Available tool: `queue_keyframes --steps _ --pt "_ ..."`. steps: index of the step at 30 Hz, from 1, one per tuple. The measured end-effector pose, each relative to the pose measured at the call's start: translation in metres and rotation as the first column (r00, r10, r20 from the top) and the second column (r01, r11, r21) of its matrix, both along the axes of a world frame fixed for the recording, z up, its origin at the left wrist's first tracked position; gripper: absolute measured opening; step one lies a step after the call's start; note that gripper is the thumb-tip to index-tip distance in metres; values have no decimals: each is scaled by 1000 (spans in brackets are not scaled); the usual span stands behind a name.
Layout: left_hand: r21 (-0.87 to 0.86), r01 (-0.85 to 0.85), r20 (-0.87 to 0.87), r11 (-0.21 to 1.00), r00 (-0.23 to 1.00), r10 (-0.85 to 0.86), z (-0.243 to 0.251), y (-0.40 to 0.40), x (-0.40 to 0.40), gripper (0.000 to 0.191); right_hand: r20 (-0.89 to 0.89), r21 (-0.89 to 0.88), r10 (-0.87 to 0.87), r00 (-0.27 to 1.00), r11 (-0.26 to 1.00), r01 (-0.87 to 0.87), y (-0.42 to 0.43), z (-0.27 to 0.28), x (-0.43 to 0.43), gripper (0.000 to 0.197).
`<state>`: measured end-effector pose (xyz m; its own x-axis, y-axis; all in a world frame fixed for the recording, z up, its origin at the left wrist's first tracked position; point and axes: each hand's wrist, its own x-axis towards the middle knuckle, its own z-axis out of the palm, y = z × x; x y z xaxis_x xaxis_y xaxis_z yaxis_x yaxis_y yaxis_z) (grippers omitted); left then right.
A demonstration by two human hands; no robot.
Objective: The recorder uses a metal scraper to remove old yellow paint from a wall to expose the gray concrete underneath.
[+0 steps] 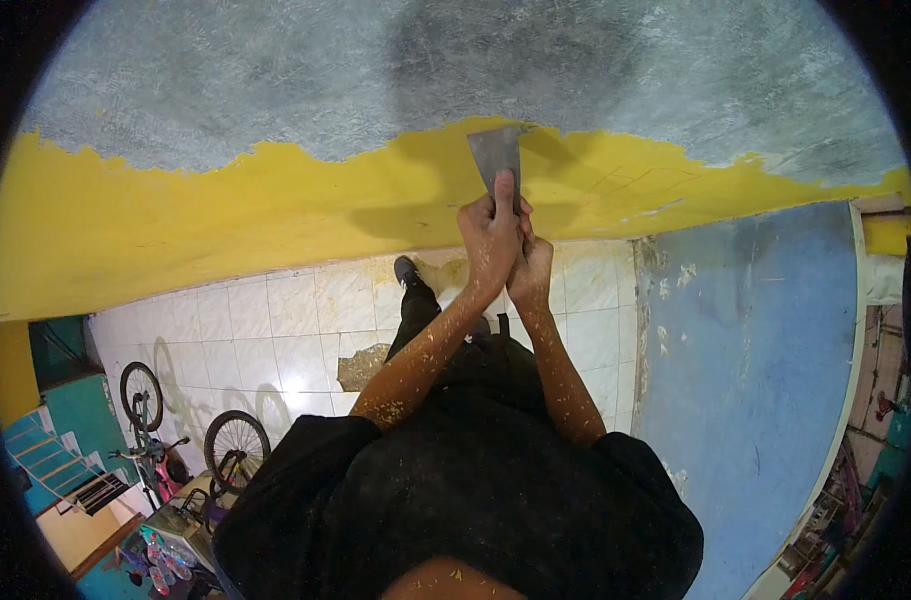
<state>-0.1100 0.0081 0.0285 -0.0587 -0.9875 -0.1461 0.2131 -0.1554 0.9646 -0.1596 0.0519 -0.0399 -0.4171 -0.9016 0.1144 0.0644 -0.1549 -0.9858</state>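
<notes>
A metal scraper (498,154), shaped like a wide putty knife, is held up against the wall with its blade edge at the ragged border between yellow paint (305,195) and bare grey plaster (260,67). My left hand (493,244) grips it, the thumb laid along the blade. Just below and to the right, my right hand (532,276) closes around the handle, which the fingers mostly hide. Yellow paint flakes speckle both forearms.
White floor tiles (290,300) below carry yellowish debris and a broken patch (362,367). A worn blue wall (748,337) stands at right. Bicycles (236,450), plastic bottles (163,559) and a ladder-like metal rack (50,457) are at lower left.
</notes>
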Motion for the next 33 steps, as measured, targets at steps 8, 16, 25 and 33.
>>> queue_keyframes --steps 8,16,25,33 --pt "22 43 15 999 999 -44 -18 -6 -10 60 -279 318 19 960 945 74 -4 -23 -22 39" --pt "-15 20 -38 1000 999 -21 -22 -20 -23 57 -70 174 -136 988 974 146 -14 -36 -23 32" --pt "-23 -29 -17 999 999 28 3 -3 -21 54 -341 -36 -306 889 949 312 -8 -1 -13 35" --pt "107 6 -99 994 995 5 27 9 1 55 -256 82 -82 963 991 106 12 45 1 36"
